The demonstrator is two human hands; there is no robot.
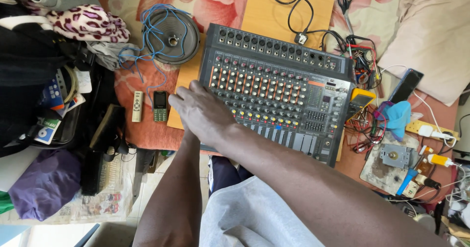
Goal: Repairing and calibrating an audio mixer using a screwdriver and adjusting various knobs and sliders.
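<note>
Lying left of the work are a white remote (137,106) and a small mobile phone (159,106). Next, one hand (203,112) rests flat, fingers loose, on the audio mixer's (279,88) near-left corner; I cannot tell the other's state. The mixer sits on a wooden board (286,12), looking heavy, rigid, best gripped by its side edges, not its knobs.

Right hand (203,111) lies flat on near-left corner of grey audio mixer (279,88) atop wooden board (274,12) on floral bed (215,0); left hand hidden beneath; green phone (159,106) just left.
</note>
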